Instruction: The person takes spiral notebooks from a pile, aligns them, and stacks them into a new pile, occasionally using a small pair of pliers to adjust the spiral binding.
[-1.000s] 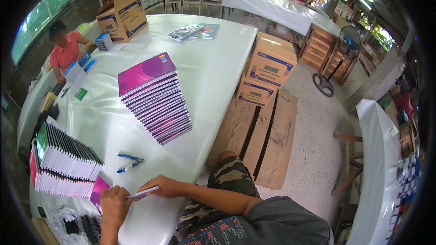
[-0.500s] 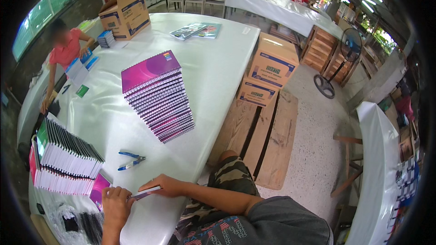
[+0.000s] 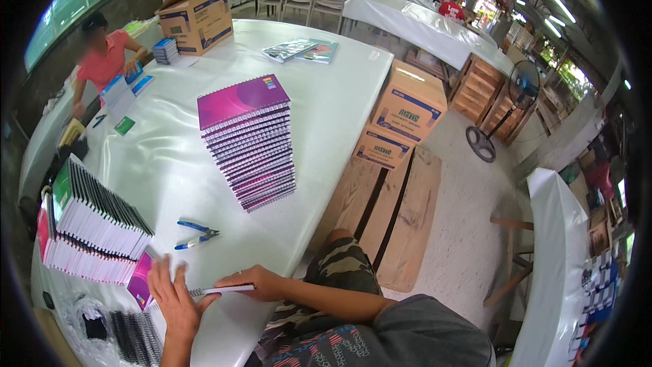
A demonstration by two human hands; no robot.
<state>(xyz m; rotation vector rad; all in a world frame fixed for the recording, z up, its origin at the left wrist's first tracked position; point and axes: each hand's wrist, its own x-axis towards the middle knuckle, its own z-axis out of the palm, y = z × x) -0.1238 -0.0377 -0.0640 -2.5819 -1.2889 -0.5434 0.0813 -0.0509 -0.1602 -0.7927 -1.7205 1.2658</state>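
Observation:
My right hand (image 3: 261, 281) is closed around a thin spiral notebook (image 3: 229, 289), which shows nearly edge-on with its wire coil toward my left. At that coil end is my left hand (image 3: 175, 297), fingers spread apart and thumb close to the coil; whether it touches cannot be made out. Just beyond the hands lie blue-handled cutting pliers (image 3: 197, 235), jaws pointing right. A tall stack of purple spiral notebooks (image 3: 246, 103) stands farther back. Partly behind my left hand is a purple-covered notebook (image 3: 140, 280).
Leaning stacks of white-paged notebooks (image 3: 95, 241) stand at the left. Black coils (image 3: 134, 335) lie by clear plastic wrap (image 3: 87, 319). Across the white table (image 3: 326, 88), a person (image 3: 107, 58) handles blue booklets. Cartons (image 3: 407, 105) rest on a wooden bench (image 3: 414, 224) at right.
My left hand has loosened from its grip at the notebook's coil end, and its fingers have spread. The notebook in my right hand has turned flatter. The view has shifted slightly.

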